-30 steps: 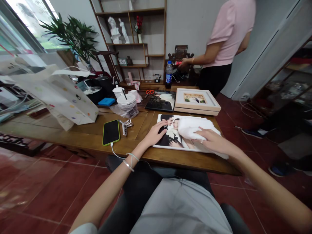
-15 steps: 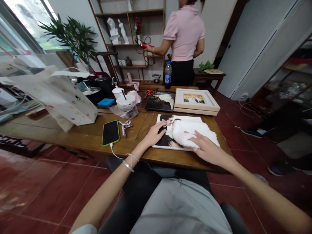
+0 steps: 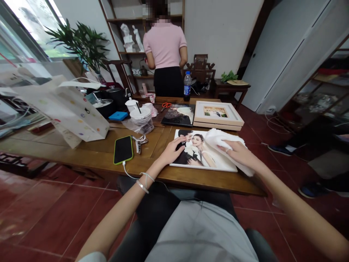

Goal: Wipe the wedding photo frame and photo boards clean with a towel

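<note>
A photo panel (image 3: 203, 160) of a couple lies face up near the table's front edge. My left hand (image 3: 172, 151) rests flat on its left part, fingers stretched out and holding nothing. On the panel's right side my right hand (image 3: 240, 154) has a white cloth (image 3: 218, 136) bunched under its fingers. The cloth covers the panel's right end and hangs past its edge. Behind the panel are a dark photo panel (image 3: 178, 114) and a pale picture frame (image 3: 200, 112), which sits on top of another flat piece.
On the wooden table (image 3: 152, 169) are a phone (image 3: 123, 150) on a cable, a lidded cup (image 3: 140, 113) in a plastic bag, a blue box (image 3: 118, 115), orange-handled scissors (image 3: 166, 105), a bottle (image 3: 187, 87) and a paper bag (image 3: 81, 120). A person in pink (image 3: 166, 45) stands beyond.
My right hand and the cloth have moved right across the photo panel, uncovering the face in its middle. My left hand stays put. The person in pink has moved left.
</note>
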Motion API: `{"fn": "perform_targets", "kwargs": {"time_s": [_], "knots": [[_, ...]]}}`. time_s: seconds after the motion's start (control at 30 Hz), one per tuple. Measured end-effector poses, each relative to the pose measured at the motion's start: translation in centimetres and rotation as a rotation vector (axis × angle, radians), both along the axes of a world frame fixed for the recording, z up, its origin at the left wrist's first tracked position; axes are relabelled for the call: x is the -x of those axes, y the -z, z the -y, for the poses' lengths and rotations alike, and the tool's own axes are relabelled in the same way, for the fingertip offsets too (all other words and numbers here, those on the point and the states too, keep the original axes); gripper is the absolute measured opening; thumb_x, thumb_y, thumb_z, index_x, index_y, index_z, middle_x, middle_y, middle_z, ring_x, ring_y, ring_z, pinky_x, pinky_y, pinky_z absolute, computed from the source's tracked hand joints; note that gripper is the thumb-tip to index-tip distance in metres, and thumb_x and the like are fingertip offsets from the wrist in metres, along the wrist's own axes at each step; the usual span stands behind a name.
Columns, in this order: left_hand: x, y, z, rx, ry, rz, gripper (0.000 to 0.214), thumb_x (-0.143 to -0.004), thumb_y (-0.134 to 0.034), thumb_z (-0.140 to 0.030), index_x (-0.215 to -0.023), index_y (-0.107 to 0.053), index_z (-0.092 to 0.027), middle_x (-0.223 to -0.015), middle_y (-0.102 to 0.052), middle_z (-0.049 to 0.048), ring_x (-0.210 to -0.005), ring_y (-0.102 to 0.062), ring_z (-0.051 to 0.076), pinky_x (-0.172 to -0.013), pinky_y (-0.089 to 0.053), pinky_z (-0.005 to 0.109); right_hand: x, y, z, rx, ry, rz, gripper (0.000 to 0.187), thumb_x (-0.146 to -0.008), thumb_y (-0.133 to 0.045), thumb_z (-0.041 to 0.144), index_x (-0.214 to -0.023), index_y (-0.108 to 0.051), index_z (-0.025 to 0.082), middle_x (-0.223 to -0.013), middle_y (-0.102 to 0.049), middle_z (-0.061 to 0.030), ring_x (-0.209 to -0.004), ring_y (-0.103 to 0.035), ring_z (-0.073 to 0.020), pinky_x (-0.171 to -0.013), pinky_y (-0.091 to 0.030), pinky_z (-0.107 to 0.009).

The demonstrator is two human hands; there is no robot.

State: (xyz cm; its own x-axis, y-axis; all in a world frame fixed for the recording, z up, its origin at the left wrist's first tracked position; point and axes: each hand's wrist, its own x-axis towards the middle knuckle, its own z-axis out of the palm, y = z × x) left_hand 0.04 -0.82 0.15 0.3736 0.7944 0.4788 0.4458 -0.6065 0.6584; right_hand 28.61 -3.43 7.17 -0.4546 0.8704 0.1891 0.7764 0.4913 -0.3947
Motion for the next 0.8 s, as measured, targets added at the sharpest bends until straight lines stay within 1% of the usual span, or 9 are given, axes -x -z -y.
{"fn": "perform_targets", "kwargs": {"time_s": [0.1, 0.2, 0.27, 0.37, 0.43, 0.53, 0.67, 0.73, 0.8], "knots": [[0.1, 0.1, 0.1, -0.002, -0.008, 0.0, 0.035, -0.086, -0.049, -0.024, -0.12, -0.055, -0.018, -0.129, -0.054, 0.0093, -0.125, -0.043, 0.021, -0.107, -0.03, 0.04, 2.4, 0.9, -2.0, -0.072, 0.009, 0.07, 0.037, -0.078, -0.038, 0.016, -0.106, -0.062, 0.018, -0.111, -0.064, -0.0082, -0.1, -0.057, -0.0285, -0.087, -0.04, -0.04], [0.1, 0.1, 0.1, -0.003, -0.053, -0.007, 0.039, -0.086, -0.048, -0.028, -0.124, -0.051, -0.017, -0.129, -0.053, 0.0105, -0.122, -0.046, 0.022, -0.106, -0.032, 0.039, 5.3, 1.4, -3.6, -0.144, -0.071, 0.107, 0.038, -0.074, -0.039, 0.011, -0.103, -0.062, 0.018, -0.114, -0.063, -0.0075, -0.103, -0.055, -0.0276, -0.093, -0.034, -0.043], [0.1, 0.1, 0.2, 0.004, -0.082, 0.001, 0.039, -0.089, -0.044, -0.031, -0.126, -0.048, -0.018, -0.129, -0.053, 0.0102, -0.121, -0.048, 0.021, -0.105, -0.033, 0.039, 6.9, 1.6, -4.2, -0.175, -0.154, 0.14, 0.039, -0.073, -0.04, 0.009, -0.104, -0.062, 0.019, -0.119, -0.06, -0.008, -0.112, -0.05, -0.0277, -0.097, -0.028, -0.047], [0.1, 0.1, 0.2, -0.001, -0.11, 0.033, 0.041, -0.092, -0.036, -0.034, -0.129, -0.044, -0.019, -0.132, -0.05, 0.0094, -0.122, -0.046, 0.019, -0.105, -0.032, 0.038, 8.4, 1.7, -3.9, -0.188, -0.267, 0.211, 0.041, -0.072, -0.043, 0.009, -0.109, -0.061, 0.015, -0.127, -0.054, -0.0139, -0.126, -0.036, -0.0277, -0.102, -0.02, -0.052], [0.1, 0.1, 0.2, -0.025, -0.118, 0.063, 0.043, -0.093, -0.034, -0.035, -0.132, -0.04, -0.019, -0.137, -0.044, 0.0092, -0.127, -0.039, 0.019, -0.108, -0.028, 0.038, 8.9, 1.7, -2.8, -0.179, -0.346, 0.235, 0.041, -0.072, -0.044, 0.009, -0.109, -0.06, 0.014, -0.128, -0.052, -0.0163, -0.13, -0.03, -0.0261, -0.104, -0.017, -0.052], [0.0, 0.1, 0.2, -0.037, -0.102, 0.088, 0.045, -0.093, -0.031, -0.036, -0.134, -0.037, -0.018, -0.144, -0.035, 0.0086, -0.133, -0.03, 0.017, -0.112, -0.021, 0.037, 9.0, 1.3, 0.2, -0.154, -0.459, 0.223, 0.037, -0.071, -0.046, 0.008, -0.104, -0.062, 0.016, -0.126, -0.054, -0.0161, -0.132, -0.028, -0.0244, -0.105, -0.014, -0.053], [-0.1, 0.0, 0.3, 0.002, -0.099, 0.102, 0.046, -0.094, -0.027, -0.037, -0.133, -0.04, -0.015, -0.14, -0.041, 0.01, -0.13, -0.036, 0.018, -0.11, -0.025, 0.037, 8.1, -0.2, 4.6, -0.053, -0.598, 0.19, 0.036, -0.071, -0.046, 0.007, -0.102, -0.062, 0.016, -0.127, -0.053, -0.015, -0.131, -0.029, -0.0228, -0.107, -0.016, -0.048], [-0.1, -0.1, 0.3, 0.032, -0.095, 0.083, 0.045, -0.094, -0.026, -0.037, -0.129, -0.045, -0.016, -0.135, -0.047, 0.0101, -0.126, -0.042, 0.019, -0.108, -0.029, 0.038, 7.1, -1.2, 6.2, 0.043, -0.611, 0.183, 0.035, -0.072, -0.046, 0.006, -0.101, -0.061, 0.017, -0.129, -0.051, -0.0126, -0.127, -0.036, -0.0228, -0.105, -0.022, -0.044], [-0.1, -0.1, 0.3, 0.043, -0.076, 0.051, 0.041, -0.093, -0.03, -0.036, -0.123, -0.052, -0.016, -0.13, -0.052, 0.0097, -0.124, -0.045, 0.02, -0.107, -0.031, 0.039, 5.9, -2.1, 7.2, 0.149, -0.549, 0.175, 0.027, -0.074, -0.048, 0.01, -0.096, -0.061, 0.02, -0.121, -0.057, -0.0088, -0.116, -0.047, -0.0226, -0.097, -0.034, -0.038]]}}
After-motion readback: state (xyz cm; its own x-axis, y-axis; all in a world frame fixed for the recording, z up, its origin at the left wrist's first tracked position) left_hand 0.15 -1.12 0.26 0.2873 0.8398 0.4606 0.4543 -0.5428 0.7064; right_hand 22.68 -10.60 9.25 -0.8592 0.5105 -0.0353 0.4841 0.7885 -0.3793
